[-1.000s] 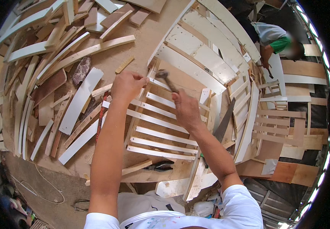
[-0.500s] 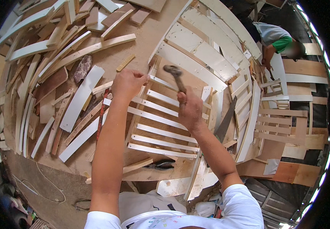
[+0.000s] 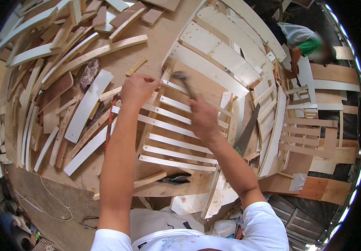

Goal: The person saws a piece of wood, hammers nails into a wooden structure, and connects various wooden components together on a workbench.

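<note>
Directions taken from the frame's middle, unless noted.

Bench: broad, brown, wooden; we see it carrying all that follows.

Frame: rectangular, pale wooden rails with narrow white-faced slats, lying flat.

Handsaw: long, dark, tapering metal blade, at 3 o'clock.

Topmost slat: narrow, white-faced wooden strip, across the frame's far part, one end on the rail at 11 o'clock.

Hammer: dark metal head, slim handle, blurred, its head near 12 o'clock.

Pliers: black-handled, metal, at 6 o'clock.

Step in hand, as we judge it: hammering at the slat's rail end. We would do well to keep the slat square on the rail, strike straight down with short, light taps first, and hold the left fingertips clear of the blow.

Fingers: those of the right hand are wrapped around the hammer's handle. Those of the left hand are bunched at the rail; we cannot tell whether they grip anything. From the left fingertips, the slat's end lies just beside at 3 o'clock, the slat running toward 4; the hammer's head is near, between 2 and 3.
</note>
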